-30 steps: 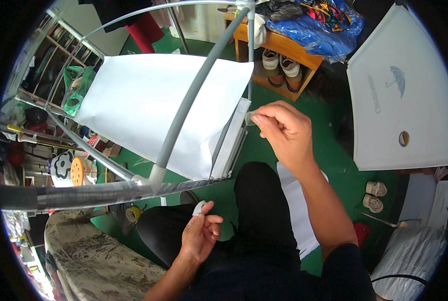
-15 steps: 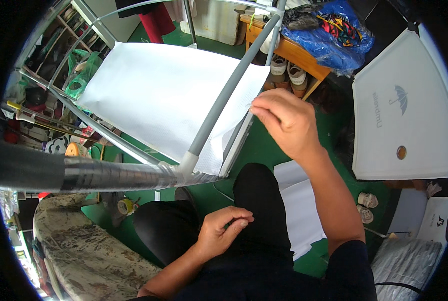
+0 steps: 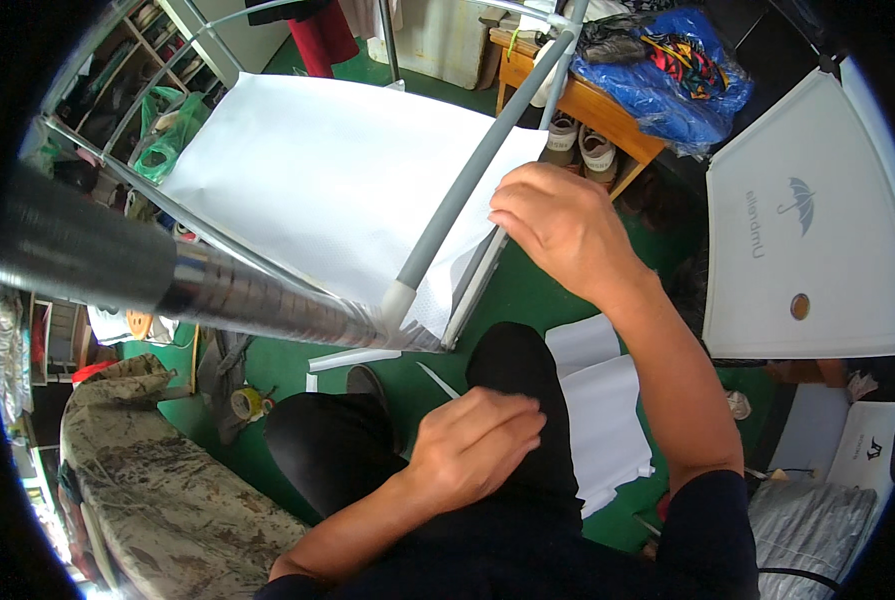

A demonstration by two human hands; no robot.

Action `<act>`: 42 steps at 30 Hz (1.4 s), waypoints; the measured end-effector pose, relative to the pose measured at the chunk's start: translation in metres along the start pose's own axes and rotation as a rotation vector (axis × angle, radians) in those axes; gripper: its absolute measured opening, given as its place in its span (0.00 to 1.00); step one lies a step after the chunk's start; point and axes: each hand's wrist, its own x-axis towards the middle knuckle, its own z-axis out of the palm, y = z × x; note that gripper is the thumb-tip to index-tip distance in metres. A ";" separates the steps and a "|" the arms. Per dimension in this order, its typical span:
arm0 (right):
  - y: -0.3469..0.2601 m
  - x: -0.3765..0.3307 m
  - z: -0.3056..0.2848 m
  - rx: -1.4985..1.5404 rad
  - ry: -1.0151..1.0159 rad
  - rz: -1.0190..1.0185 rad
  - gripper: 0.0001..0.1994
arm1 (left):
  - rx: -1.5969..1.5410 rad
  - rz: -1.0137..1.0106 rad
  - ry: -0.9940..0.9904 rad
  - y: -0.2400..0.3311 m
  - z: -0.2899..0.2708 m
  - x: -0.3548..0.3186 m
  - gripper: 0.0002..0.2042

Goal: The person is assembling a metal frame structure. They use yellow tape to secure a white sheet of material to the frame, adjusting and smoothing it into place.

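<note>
A large white sheet lies across a frame of grey tubes joined by pale plastic corners. At the sheet's right edge is my right hand, thumb and fingers pinched together; whatever sits between the fingertips is hidden. My left hand hovers over my right knee, its fingers curled together and slightly smeared by motion, and I cannot make out anything in it. A thick pole wrapped in grey film crosses from the left toward the frame's near corner.
White sheets lie on the green floor right of my knee. A roll of tape and white strips are left of it. Camouflage cloth is at lower left, a white panel at right, a wooden bench behind.
My left hand has moved up and to the right over my knee. My right hand stays pinched by the sheet's edge. The wrapped pole appears higher at its left end.
</note>
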 end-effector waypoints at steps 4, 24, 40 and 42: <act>0.007 -0.010 -0.018 0.116 0.020 0.170 0.07 | 0.210 0.087 0.288 -0.004 -0.047 -0.023 0.07; -0.016 -0.066 -0.005 0.458 0.152 0.449 0.11 | 0.344 -0.498 -0.494 -0.080 -0.083 0.131 0.13; -0.015 -0.074 0.008 0.507 0.347 0.559 0.11 | 0.353 -0.122 -0.512 -0.077 -0.059 0.150 0.05; -0.015 -0.074 0.014 0.539 0.371 0.596 0.11 | 0.378 -0.084 -0.533 -0.078 -0.055 0.151 0.05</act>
